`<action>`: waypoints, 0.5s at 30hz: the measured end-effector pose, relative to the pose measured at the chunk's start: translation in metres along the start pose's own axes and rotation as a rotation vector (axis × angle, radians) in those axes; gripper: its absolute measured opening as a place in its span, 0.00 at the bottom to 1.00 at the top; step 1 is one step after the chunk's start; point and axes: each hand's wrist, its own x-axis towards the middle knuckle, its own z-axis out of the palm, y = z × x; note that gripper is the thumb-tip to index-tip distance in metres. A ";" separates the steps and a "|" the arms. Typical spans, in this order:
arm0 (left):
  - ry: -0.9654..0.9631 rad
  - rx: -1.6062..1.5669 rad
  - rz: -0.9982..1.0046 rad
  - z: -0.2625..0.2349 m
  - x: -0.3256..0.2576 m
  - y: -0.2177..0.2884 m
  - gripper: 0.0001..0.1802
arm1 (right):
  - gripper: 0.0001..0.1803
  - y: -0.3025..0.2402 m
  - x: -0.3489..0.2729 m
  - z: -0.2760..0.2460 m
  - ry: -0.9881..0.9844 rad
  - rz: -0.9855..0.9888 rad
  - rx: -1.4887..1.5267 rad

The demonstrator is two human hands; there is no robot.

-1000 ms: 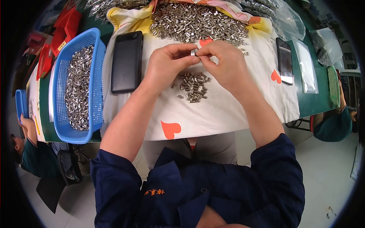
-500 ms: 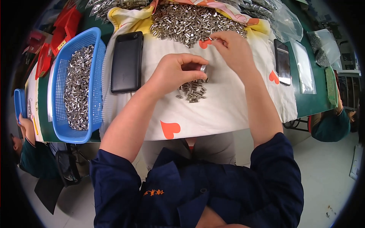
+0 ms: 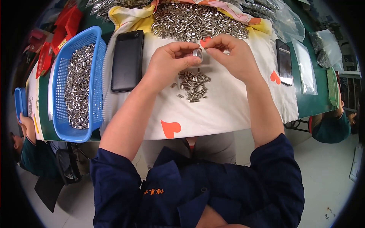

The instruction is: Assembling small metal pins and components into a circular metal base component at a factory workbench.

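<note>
My left hand point(image 3: 167, 64) is closed on a short round silver metal piece point(image 3: 197, 54), held between thumb and fingers above the cloth. Beside it, my right hand point(image 3: 234, 56) has thumb and forefinger pinched close to that piece. Whatever the right fingers hold is too small and hidden to make out. Below both hands lies a small pile of short metal cylinders point(image 3: 194, 86) on the white cloth point(image 3: 224, 102). Beyond the hands spreads a large heap of similar metal cylinders point(image 3: 194, 22).
Left of the cloth stands a blue plastic basket point(image 3: 99, 57) with many metal cylinders. A black phone-like case point(image 3: 127, 62) lies near it. At the right are a phone point(image 3: 283, 62) and clear plastic bags point(image 3: 305, 68). Other people work at both sides.
My right hand has come back from the large heap toward the left hand. The left hand has lifted slightly away from me, uncovering more of the small pile.
</note>
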 end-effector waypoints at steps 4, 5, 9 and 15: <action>0.011 -0.044 0.006 -0.003 0.001 -0.001 0.17 | 0.06 -0.004 -0.005 0.004 -0.059 -0.061 0.113; 0.015 -0.034 0.014 -0.002 0.001 0.000 0.16 | 0.06 -0.005 -0.005 0.004 -0.047 -0.072 0.063; 0.020 0.015 0.011 -0.001 0.002 -0.002 0.16 | 0.06 -0.006 -0.010 0.011 0.042 -0.210 -0.168; 0.020 0.007 0.020 0.000 0.000 0.000 0.15 | 0.05 -0.001 -0.008 0.006 0.038 -0.176 -0.094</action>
